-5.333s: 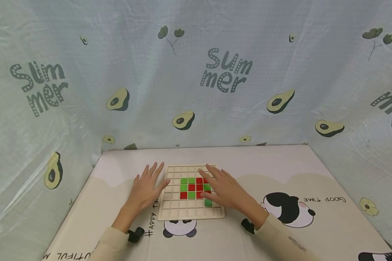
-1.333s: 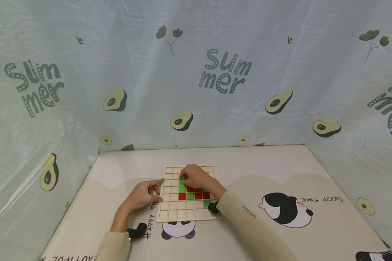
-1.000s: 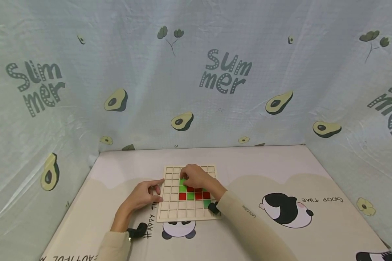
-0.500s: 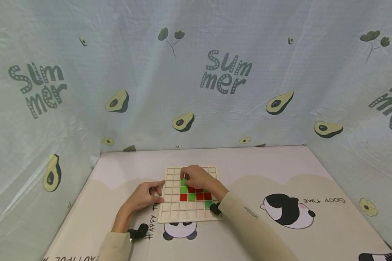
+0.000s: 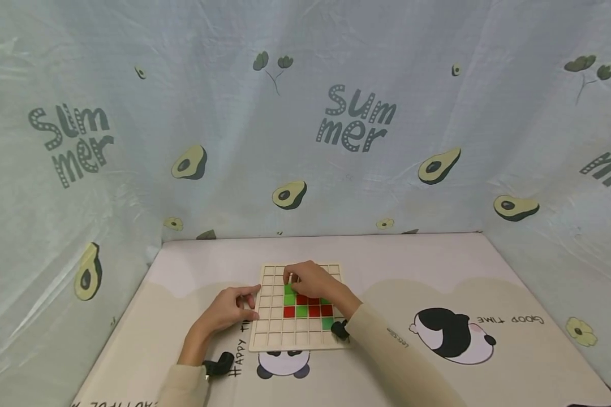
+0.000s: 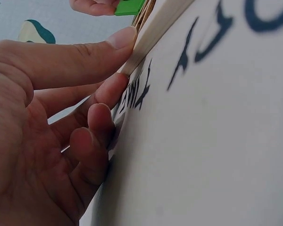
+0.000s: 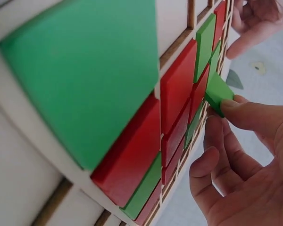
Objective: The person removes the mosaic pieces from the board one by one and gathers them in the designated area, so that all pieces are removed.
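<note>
A light wooden grid board (image 5: 276, 340) lies on the table with red and green square tiles in some of its cells. My right hand (image 5: 313, 281) reaches over the board's upper middle. In the right wrist view, its thumb and forefinger pinch a green tile (image 7: 219, 95), which is tilted up from the board at the end of a row. At the board's left side is my left hand (image 5: 227, 310), thumb and forefinger spread apart along the edge. The left wrist view has the thumb (image 6: 85, 59) against that wooden edge, with the other fingers loosely bent beside it.
A pale printed cloth (image 5: 377, 367) covers the table, with a panda figure by the board's near edge. A plastic sheet (image 5: 224, 130) with avocado prints hangs behind and at both sides. Each wrist carries a small black camera (image 5: 220, 364).
Several seconds ago both hands hovered open over the board's sides. The right has since come to the green tile and the left to the board's edge. In the last second both hold still.
</note>
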### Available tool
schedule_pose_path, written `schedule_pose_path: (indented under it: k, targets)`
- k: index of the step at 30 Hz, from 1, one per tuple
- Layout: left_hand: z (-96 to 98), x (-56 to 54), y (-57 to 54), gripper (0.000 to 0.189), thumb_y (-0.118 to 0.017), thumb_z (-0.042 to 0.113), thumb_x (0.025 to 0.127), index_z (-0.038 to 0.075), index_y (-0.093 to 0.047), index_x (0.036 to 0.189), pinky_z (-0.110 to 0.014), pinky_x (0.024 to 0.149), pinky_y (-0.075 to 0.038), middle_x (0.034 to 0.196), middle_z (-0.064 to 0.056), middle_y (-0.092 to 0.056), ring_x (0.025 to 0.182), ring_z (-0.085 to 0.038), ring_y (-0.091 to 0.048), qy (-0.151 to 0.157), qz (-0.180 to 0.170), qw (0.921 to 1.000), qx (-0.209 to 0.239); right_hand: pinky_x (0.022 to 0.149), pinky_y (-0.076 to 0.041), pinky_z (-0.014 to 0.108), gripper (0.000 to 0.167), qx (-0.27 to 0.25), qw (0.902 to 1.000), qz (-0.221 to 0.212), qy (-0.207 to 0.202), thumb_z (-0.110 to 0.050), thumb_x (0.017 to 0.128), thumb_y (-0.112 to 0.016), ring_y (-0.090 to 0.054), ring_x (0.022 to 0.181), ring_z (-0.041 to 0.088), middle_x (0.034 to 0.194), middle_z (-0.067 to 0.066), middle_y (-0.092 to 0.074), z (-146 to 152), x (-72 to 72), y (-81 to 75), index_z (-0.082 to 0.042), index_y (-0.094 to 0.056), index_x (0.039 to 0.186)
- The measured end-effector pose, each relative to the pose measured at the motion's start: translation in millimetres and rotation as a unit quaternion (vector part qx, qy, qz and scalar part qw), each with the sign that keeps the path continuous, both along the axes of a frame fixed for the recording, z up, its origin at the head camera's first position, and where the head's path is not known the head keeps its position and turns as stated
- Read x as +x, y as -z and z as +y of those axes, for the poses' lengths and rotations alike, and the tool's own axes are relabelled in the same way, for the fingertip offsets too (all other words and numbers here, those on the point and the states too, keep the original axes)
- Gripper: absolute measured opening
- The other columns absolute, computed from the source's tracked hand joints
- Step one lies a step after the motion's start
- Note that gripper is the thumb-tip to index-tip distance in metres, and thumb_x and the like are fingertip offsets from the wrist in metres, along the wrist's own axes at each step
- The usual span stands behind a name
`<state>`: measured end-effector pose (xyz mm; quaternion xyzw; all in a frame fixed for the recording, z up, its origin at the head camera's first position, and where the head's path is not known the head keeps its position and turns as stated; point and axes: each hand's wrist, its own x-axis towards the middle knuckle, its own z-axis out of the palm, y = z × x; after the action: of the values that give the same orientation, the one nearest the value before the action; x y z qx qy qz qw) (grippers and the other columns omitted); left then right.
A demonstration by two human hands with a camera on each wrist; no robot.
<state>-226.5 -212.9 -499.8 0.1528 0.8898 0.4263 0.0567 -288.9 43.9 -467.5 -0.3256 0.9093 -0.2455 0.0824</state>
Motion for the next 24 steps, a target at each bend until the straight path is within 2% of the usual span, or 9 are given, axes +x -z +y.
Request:
schedule_pose_path:
  k: [10, 24]
  targets:
    - [-0.2, 0.6, -0.6, 0.073, -0.086, 0.011, 0.074, -0.006, -0.060, 0.140, -0.022, 0.061, -0.037, 0.086, -0.001, -0.064, 0.067, -0.008, -0.046, -0.006, 0.001, 1.0000, -0.006, 0.077, -0.050, 0.026, 0.015, 0.003, 1.0000, 0.001, 0.004, -0.013, 0.100, -0.062, -0.058, 0.080, 0.012, 0.099, -0.003, -0.072, 0, 1.5, 0.4, -0.021, -0.072, 0.108]
    - [0.5, 1.4, -1.7, 0.072, -0.086, 0.012, 0.075, -0.006, -0.060, 0.140, -0.022, 0.062, -0.036, 0.086, -0.001, -0.064, 0.068, -0.007, -0.046, -0.003, 0.002, 1.0000, -0.004, 0.081, -0.052, 0.029, 0.017, -0.004, 0.9999, 0.015, -0.002, -0.014, 0.101, -0.061, -0.060, 0.086, 0.011, 0.105, 0.000, -0.074, 10, 1.2, -5.7, -0.020, -0.074, 0.111]
